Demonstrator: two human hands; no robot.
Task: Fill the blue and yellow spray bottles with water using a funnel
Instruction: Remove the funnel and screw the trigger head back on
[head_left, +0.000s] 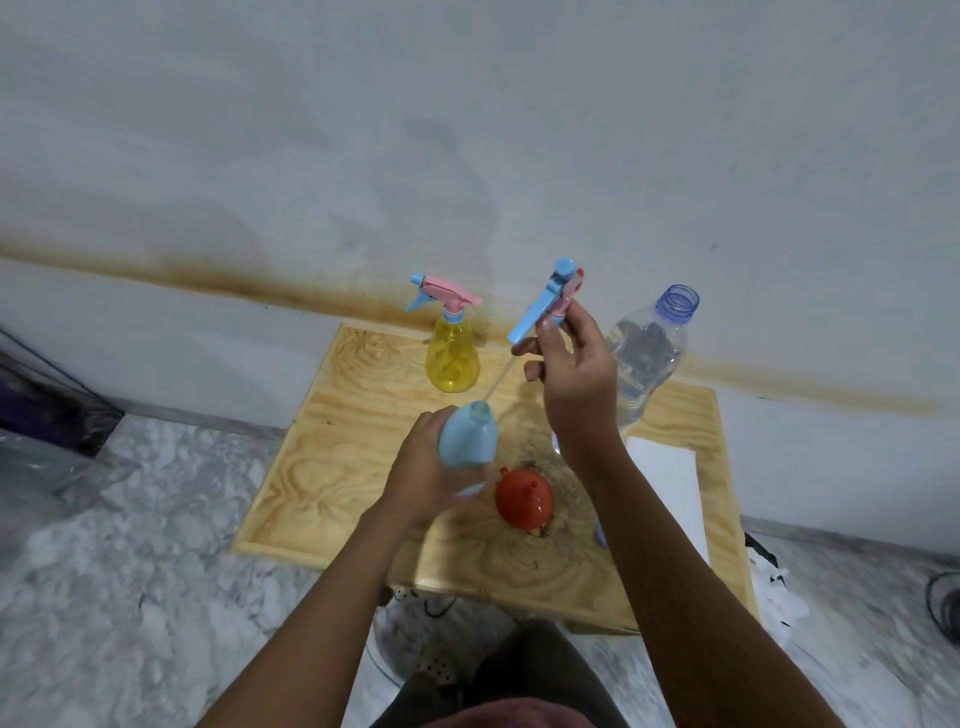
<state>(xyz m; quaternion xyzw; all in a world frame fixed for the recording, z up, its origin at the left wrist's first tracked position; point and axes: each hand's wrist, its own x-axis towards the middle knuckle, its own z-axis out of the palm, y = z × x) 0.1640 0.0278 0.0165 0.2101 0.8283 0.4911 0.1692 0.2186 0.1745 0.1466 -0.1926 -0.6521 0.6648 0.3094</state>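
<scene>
Fingers (545, 325) of your right hand (574, 382) pinched shut on spray head (550, 299), lifted at frame centre, its dip tube (498, 376) slanting down to open neck of blue bottle (467, 434). Your left hand (428, 475) wrapped closed round blue bottle, held tilted above table (337, 441). Yellow spray bottle (451, 353) upright, capped, at table's far edge, centre frame. Red funnel (523, 500) lying on table just right of left hand. Clear water bottle (647, 358), uncapped, behind right hand. White sheet (670, 478) at table's right side.
</scene>
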